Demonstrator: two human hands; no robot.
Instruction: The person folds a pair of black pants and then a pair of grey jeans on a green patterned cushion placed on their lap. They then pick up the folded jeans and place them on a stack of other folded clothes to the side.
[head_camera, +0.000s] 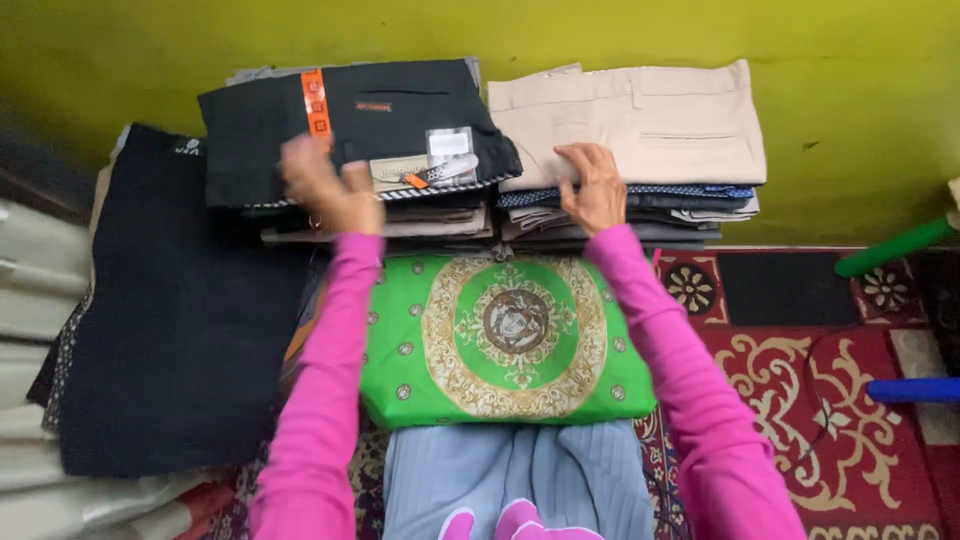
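Note:
Two stacks of folded trousers stand against the yellow-green wall. The left stack is topped by black trousers (370, 120) with an orange size strip and paper tags. My left hand (325, 185) rests at their front edge, fingers spread, blurred. The right stack is topped by beige trousers (650, 120). My right hand (592, 185) presses on the front left corner of that stack, fingertips on the beige fold. Both arms wear bright pink sleeves. A green folded cloth (500, 335) with a gold round pattern lies between my arms, in front of the stacks.
A dark navy folded garment (170, 310) lies at left over pale plastic-wrapped packs (30, 290). A red patterned carpet (830, 400) covers the floor at right. A green pole (895, 247) and a blue pole (915, 390) jut in from the right edge.

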